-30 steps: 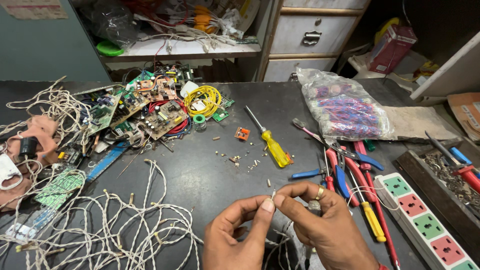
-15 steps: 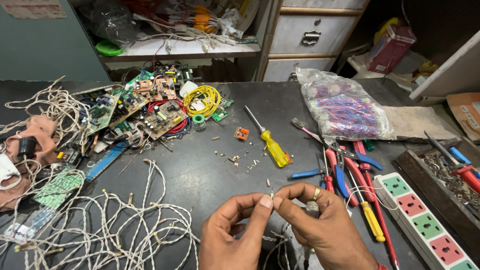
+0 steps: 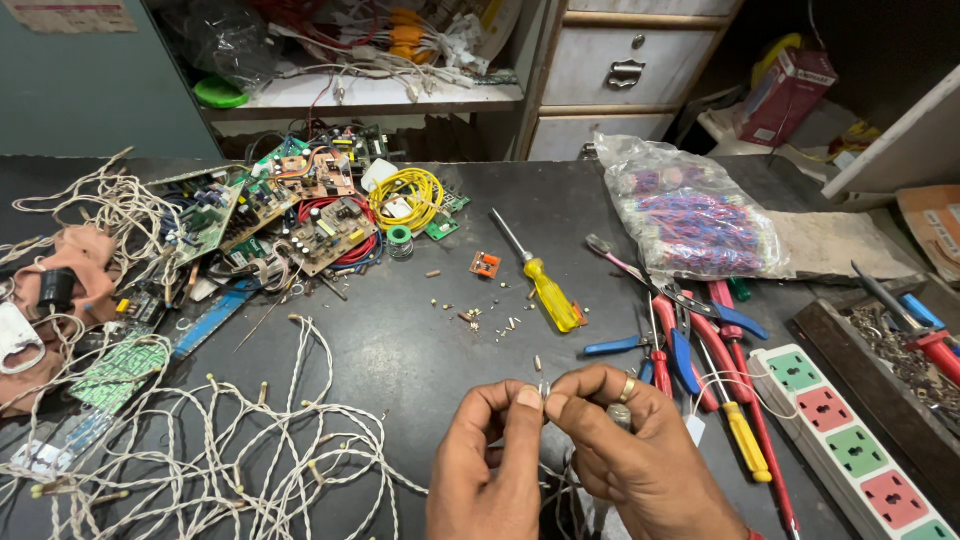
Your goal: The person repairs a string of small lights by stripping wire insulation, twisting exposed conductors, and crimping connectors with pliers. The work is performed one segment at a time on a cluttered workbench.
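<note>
A tiny metal part [image 3: 543, 388], too small to identify with certainty, sat pinched between the thumb and forefinger tips of both hands, low in the middle of the view and just above the dark surface [image 3: 400, 350]. The left hand [image 3: 490, 470] closed on it from one side and the right hand [image 3: 630, 460], wearing a ring, closed on it from the other, with thin pale wire trailing down below the palms. The main risk seemed to be a slip: a piece that small, held only by fingertips, could pop free and vanish among the loose bits [image 3: 490, 322] scattered just ahead, where it would be hard to tell from the rest. Twisting too hard might also snap a fine lead or strand. To the left, the tangle of twisted white wire [image 3: 230, 450] lay near the left wrist, and a sleeve or forearm could have snagged a loop and dragged the pile. To the right, the red-handled pliers [image 3: 700, 340] and the yellow screwdriver [image 3: 545, 285] lay close enough for an elbow to knock them. The power strip [image 3: 850, 440] at the edge would be a hazard if live and bridged by a stray wire end; whether it was powered could not be told.
</note>
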